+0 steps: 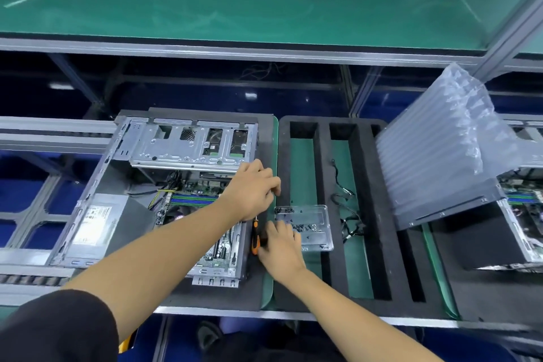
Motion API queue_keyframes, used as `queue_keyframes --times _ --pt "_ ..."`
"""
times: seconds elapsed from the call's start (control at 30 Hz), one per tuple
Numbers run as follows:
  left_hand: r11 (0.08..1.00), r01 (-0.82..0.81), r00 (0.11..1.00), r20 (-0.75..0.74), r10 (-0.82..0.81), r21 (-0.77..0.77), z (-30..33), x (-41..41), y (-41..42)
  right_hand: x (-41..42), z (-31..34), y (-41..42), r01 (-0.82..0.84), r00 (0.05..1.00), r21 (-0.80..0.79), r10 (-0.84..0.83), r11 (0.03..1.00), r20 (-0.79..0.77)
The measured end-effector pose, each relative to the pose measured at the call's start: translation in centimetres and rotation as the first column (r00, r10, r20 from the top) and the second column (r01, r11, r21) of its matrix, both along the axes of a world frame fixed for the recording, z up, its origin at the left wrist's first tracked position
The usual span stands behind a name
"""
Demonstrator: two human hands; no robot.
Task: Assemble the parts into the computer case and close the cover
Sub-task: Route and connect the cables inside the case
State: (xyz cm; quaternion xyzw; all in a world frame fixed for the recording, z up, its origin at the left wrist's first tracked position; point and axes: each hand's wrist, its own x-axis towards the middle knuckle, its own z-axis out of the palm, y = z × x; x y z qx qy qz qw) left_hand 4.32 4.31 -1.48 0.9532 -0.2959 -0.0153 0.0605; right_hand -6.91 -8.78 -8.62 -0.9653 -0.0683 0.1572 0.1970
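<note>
Reaching right hand (280, 239) grips screwdriver (255, 236) (left hand (252, 188) curled above case (164, 185)).

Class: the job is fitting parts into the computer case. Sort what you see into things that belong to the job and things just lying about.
Belong to the job:
open grey metal computer case
orange-handled screwdriver
clear plastic tray of dark screws
loose black cables

Lying about:
clear air-cushion packaging
second open case

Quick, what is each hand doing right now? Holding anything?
Left hand: fingers curled at the open computer case's right edge; whether it holds anything cannot be told.
Right hand: on the orange-handled screwdriver; grip unclear.
</note>
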Motion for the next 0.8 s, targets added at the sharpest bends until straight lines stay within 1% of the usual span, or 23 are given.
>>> queue_keyframes --times 0.1,0.13,0.2,0.23,0.3,0.37,0.4,0.43,0.47,0.5,0.57,0.63,0.67,0.73,0.77,0.8 --pt "1.0 0.006 1.0 0.009 -0.006 -0.031 0.0 -0.1 0.1 0.1 0.8 0.2 0.093 0.996 0.047 -0.094 0.995 0.012" --pt "0.999 0.002 1.0 0.013 -0.001 -0.052 0.0 -0.2 0.1 0.2 1.3 0.5 0.128 0.991 0.092 -0.131 0.988 0.033" --pt "0.991 -0.031 0.999 0.029 0.035 -0.129 0.1 -0.3 0.1 1.0 2.6 1.4 0.221 0.967 0.243 -0.244 0.945 0.07" --pt "0.982 -0.068 0.996 0.042 0.077 -0.177 0.2 -0.5 0.1 1.6 3.3 1.9 0.27 0.947 0.336 -0.311 0.902 0.074" --pt "0.943 -0.195 0.975 0.052 0.217 -0.27 0.5 -1.0 0.4 3.1 4.9 2.8 0.324 0.904 0.513 -0.42 0.795 0.08" --pt "0.865 -0.358 0.92 0.023 0.39 -0.351 0.8 -1.5 1.6 5.1 6.4 3.5 0.317 0.872 0.618 -0.478 0.72 0.11" --pt "0.818 -0.434 0.883 0.005 0.47 -0.377 1.1 -1.9 2.6 6.3 7.1 3.8 0.296 0.871 0.634 -0.474 0.714 0.126" --pt "0.776 -0.498 0.844 -0.011 0.537 -0.387 1.4 -2.2 4.1 7.5 7.8 4.3 0.261 0.883 0.628 -0.444 0.733 0.152" --pt "0.747 -0.553 0.809 -0.021 0.588 -0.37 1.8 -2.6 6.1 8.8 8.3 4.8 0.209 0.9 0.599 -0.391 0.773 0.19" --pt "0.743 -0.589 0.787 -0.018 0.617 -0.318 2.2 -2.9 8.3 10.2 8.7 5.3 0.144 0.916 0.548 -0.321 0.824 0.243" --pt "0.784 -0.597 0.798 -0.027 0.602 -0.171 3.2 -3.7 13.2 12.9 9.3 6.4 -0.024 0.936 0.39 -0.117 0.92 0.332" --pt "0.826 -0.563 0.823 -0.116 0.556 -0.033 4.6 -4.1 17.6 15.1 9.5 7.3 -0.19 0.936 0.24 0.101 0.952 0.337" --pt "0.84 -0.538 0.826 -0.157 0.541 0.063 5.1 -4.2 19.3 15.9 9.3 7.7 -0.238 0.934 0.193 0.17 0.952 0.314" --pt "0.846 -0.447 0.839 -0.191 0.509 0.29 5.9 -3.8 21.9 16.5 8.5 8.1 -0.259 0.94 0.118 0.221 0.959 0.261" --pt "0.839 -0.396 0.841 -0.219 0.495 0.374 5.9 -3.4 22.9 16.5 8.1 8.4 -0.257 0.936 0.072 0.23 0.964 0.267" --pt "0.835 -0.356 0.825 -0.277 0.492 0.42 5.9 -2.8 23.7 16.4 7.7 8.6 -0.255 0.925 0.021 0.238 0.967 0.296"
